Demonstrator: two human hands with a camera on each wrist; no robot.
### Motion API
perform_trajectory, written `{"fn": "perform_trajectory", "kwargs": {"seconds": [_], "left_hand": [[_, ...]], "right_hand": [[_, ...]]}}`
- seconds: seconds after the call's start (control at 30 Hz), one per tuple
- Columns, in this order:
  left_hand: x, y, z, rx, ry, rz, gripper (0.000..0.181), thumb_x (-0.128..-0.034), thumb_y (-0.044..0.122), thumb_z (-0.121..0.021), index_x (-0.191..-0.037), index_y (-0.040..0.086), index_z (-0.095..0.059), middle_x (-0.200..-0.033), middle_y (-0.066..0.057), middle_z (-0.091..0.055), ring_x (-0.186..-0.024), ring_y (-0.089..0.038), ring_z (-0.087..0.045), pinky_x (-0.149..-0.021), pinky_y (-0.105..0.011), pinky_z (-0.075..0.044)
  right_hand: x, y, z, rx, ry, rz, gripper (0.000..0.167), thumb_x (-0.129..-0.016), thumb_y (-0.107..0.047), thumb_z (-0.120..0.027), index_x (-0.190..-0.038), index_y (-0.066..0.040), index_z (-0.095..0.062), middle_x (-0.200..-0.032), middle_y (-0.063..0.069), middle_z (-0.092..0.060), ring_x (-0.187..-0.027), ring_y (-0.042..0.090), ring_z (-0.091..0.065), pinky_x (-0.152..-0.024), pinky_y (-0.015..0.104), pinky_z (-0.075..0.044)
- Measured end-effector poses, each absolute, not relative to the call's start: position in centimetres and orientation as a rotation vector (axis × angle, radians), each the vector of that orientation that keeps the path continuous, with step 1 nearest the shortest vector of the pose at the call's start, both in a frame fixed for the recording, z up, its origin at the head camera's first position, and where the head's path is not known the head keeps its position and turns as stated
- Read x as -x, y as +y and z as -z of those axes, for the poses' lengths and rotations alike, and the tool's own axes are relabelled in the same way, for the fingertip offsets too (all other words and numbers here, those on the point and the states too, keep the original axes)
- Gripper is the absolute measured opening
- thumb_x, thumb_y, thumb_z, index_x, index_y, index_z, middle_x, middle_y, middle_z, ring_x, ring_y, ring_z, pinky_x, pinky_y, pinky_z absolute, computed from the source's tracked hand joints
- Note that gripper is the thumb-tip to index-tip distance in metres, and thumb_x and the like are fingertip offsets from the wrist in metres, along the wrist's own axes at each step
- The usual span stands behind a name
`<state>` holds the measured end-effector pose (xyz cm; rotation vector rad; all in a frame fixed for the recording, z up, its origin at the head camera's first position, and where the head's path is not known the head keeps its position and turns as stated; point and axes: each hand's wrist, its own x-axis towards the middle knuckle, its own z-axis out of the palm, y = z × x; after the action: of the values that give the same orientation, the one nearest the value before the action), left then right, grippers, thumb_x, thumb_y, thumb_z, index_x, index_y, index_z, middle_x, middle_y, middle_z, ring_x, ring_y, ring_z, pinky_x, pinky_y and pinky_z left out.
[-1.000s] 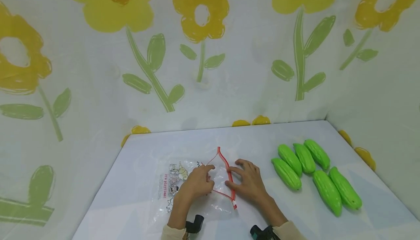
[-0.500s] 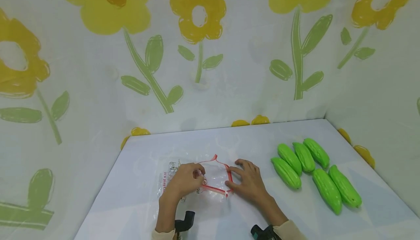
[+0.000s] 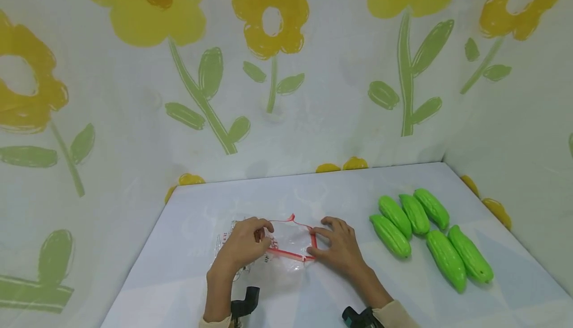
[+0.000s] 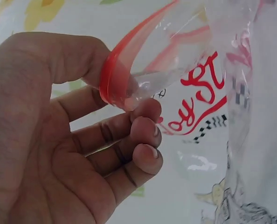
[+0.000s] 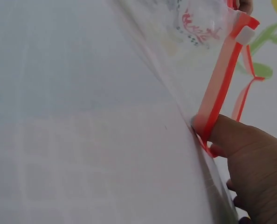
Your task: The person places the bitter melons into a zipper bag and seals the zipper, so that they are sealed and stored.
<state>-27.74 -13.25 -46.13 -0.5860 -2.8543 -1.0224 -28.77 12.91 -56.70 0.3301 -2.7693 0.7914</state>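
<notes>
A clear plastic zip bag [image 3: 291,233] with a red zip rim lies between my hands, its mouth spread wide. My left hand [image 3: 243,243] pinches one side of the rim between thumb and fingers; in the left wrist view the red strip [image 4: 113,77] bends around the thumb. On the opposite side, my right hand [image 3: 341,247] grips the rim, thumb against the red strip [image 5: 220,88] in the right wrist view. Near a corner of that strip sits a pale slider [image 5: 245,35]. Red lettering [image 4: 199,88] and cartoon drawings are printed on the bag.
Several bright green, ridged gourds [image 3: 415,216] lie on the white table [image 3: 358,183], right of my right hand. Behind the table rises a pale wall [image 3: 327,119] painted with yellow flowers. A black wrist camera [image 3: 245,302] sits on the left wrist.
My left hand has moved left and taken hold of the near rim, drawing the bag's mouth from a narrow diamond into a wider opening. The right hand stays in place.
</notes>
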Motion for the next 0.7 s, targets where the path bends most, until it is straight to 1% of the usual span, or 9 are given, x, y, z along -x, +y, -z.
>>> {"fn": "perform_trajectory", "kwargs": {"seconds": [0.1,0.2,0.27,0.33,0.4,0.53,0.6,0.7], "left_hand": [[28.1,-12.3,46.5,0.613,-2.857,1.012,0.021,-0.0824,0.009,-0.064,-0.102,0.011,-0.071,-0.073,0.007,-0.050,-0.069,-0.010,-0.048,-0.061,-0.027,-0.043],[28.4,-11.4,46.9,0.633,-2.875,0.998,0.026,-0.0818,0.010,-0.065,-0.108,0.010,-0.070,-0.073,0.007,-0.050,-0.068,-0.010,-0.048,-0.058,-0.026,-0.044],[28.5,-11.0,47.1,0.639,-2.885,0.999,0.029,-0.0821,0.011,-0.065,-0.111,0.010,-0.069,-0.073,0.006,-0.051,-0.067,-0.010,-0.049,-0.057,-0.026,-0.045],[28.6,-10.8,47.2,0.634,-2.889,0.995,0.030,-0.0819,0.012,-0.064,-0.112,0.011,-0.068,-0.074,0.007,-0.051,-0.067,-0.010,-0.049,-0.057,-0.026,-0.045],[28.5,-10.8,47.4,0.626,-2.885,0.995,0.031,-0.0808,0.011,-0.064,-0.112,0.011,-0.068,-0.075,0.007,-0.051,-0.068,-0.011,-0.049,-0.058,-0.027,-0.045],[28.3,-11.1,47.5,0.596,-2.880,1.002,0.031,-0.0797,0.011,-0.065,-0.111,0.011,-0.069,-0.075,0.007,-0.051,-0.069,-0.011,-0.049,-0.059,-0.027,-0.044],[28.2,-11.3,47.6,0.597,-2.872,1.017,0.031,-0.0802,0.011,-0.065,-0.111,0.011,-0.069,-0.075,0.007,-0.052,-0.069,-0.011,-0.049,-0.059,-0.027,-0.045],[28.4,-11.4,47.8,0.606,-2.861,1.038,0.031,-0.0809,0.011,-0.064,-0.112,0.010,-0.069,-0.075,0.007,-0.052,-0.069,-0.011,-0.049,-0.060,-0.027,-0.045]], "right_hand": [[28.7,13.1,56.8,-0.334,-2.730,-0.843,0.048,-0.075,-0.043,-0.086,-0.118,-0.027,-0.075,-0.133,0.004,-0.053,-0.132,0.030,-0.039,-0.105,0.055,-0.030],[28.6,13.3,56.8,-0.385,-2.657,-0.953,0.043,-0.076,-0.034,-0.087,-0.117,-0.025,-0.075,-0.133,0.006,-0.052,-0.132,0.031,-0.036,-0.101,0.055,-0.030],[28.6,13.5,56.4,-0.429,-2.595,-1.032,0.042,-0.077,-0.026,-0.087,-0.116,-0.021,-0.074,-0.134,0.008,-0.051,-0.131,0.032,-0.036,-0.098,0.055,-0.031],[28.6,13.6,55.7,-0.440,-2.552,-1.088,0.041,-0.079,-0.022,-0.086,-0.117,-0.018,-0.072,-0.133,0.009,-0.052,-0.129,0.031,-0.037,-0.095,0.055,-0.032],[28.6,13.8,54.7,-0.403,-2.534,-1.095,0.042,-0.081,-0.021,-0.085,-0.119,-0.015,-0.069,-0.130,0.008,-0.055,-0.127,0.030,-0.041,-0.094,0.053,-0.034],[28.4,15.3,52.5,-0.239,-2.552,-1.021,0.044,-0.083,-0.023,-0.084,-0.122,-0.010,-0.067,-0.124,0.007,-0.060,-0.119,0.027,-0.048,-0.095,0.050,-0.040],[28.1,16.7,51.5,-0.182,-2.567,-0.968,0.044,-0.083,-0.023,-0.083,-0.122,-0.008,-0.068,-0.122,0.009,-0.062,-0.118,0.029,-0.050,-0.095,0.050,-0.043],[27.5,19.5,50.4,-0.138,-2.588,-0.881,0.044,-0.084,-0.023,-0.082,-0.120,-0.003,-0.067,-0.121,0.014,-0.062,-0.117,0.034,-0.051,-0.096,0.054,-0.042]]}}
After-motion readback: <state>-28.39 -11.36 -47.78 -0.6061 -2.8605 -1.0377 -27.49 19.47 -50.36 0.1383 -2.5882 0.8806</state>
